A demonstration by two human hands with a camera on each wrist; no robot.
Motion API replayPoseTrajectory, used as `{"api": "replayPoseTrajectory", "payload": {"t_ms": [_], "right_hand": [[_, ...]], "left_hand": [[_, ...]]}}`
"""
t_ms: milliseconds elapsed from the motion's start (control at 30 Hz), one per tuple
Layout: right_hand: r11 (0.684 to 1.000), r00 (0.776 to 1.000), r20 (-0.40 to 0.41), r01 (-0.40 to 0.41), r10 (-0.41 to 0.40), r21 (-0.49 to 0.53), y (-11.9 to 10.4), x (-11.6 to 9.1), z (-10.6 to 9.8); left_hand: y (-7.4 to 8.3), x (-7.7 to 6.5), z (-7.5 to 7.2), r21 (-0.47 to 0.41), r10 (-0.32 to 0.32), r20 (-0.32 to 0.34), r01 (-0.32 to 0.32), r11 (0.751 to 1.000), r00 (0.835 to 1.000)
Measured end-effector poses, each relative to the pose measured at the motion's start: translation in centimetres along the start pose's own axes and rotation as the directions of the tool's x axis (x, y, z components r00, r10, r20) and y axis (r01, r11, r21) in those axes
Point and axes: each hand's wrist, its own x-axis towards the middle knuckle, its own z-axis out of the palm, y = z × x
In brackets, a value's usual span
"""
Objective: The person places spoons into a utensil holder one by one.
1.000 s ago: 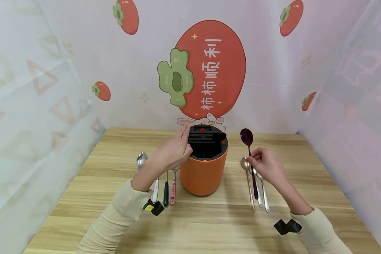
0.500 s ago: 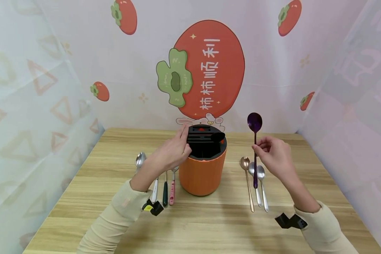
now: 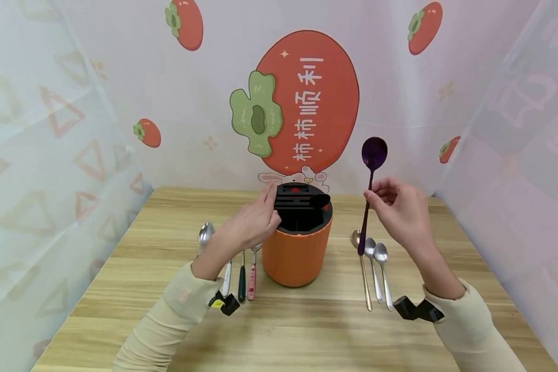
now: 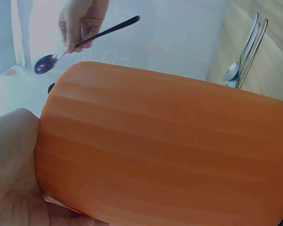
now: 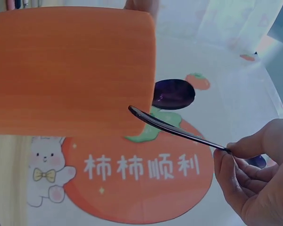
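My right hand [image 3: 402, 209] pinches a dark purple metal spoon [image 3: 374, 152] by its handle, bowl up, above the table right of an orange round cutlery holder [image 3: 295, 261]. In the right wrist view, the handle [image 5: 179, 131] crosses in front of the holder and the bowl is mostly behind my fingers. My left hand [image 3: 251, 219] rests against the holder's left rim, fingers extended along it and thumb near the front. The holder has a black divided top [image 3: 302, 219]. Another dark spoon bowl [image 3: 319, 200] sticks up from it; the right wrist view shows it purple.
Right of the holder lie a copper-coloured spoon [image 3: 366, 289] and two silver spoons [image 3: 382, 274]. Left of it, partly under my left forearm, are a silver spoon [image 3: 206, 232] and cutlery with white, green [image 3: 242, 284] and pink [image 3: 252, 284] handles. A printed cloth [image 3: 400, 103] stands behind the table.
My right hand has lifted the purple spoon up from among the spoons on the right, then tilted its handle end toward the left. My left hand and the holder stay put.
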Motion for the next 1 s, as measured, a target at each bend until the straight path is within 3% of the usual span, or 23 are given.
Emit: {"api": "replayPoseTrajectory", "payload": {"t_ms": [400,1000], "right_hand": [[0.994,0.998,-0.049,0.04,-0.035,0.105,-2.3,1.2,0.6],[0.953,0.99,-0.124,0.103,-0.07,0.286,-4.3,1.9,1.8]], "left_hand": [[0.0,0.0,0.0,-0.005,-0.013,0.023,0.013,1.0,1.0],[0.0,0.2,-0.1,0.01,-0.007,0.03,0.007,1.0,1.0]]}}
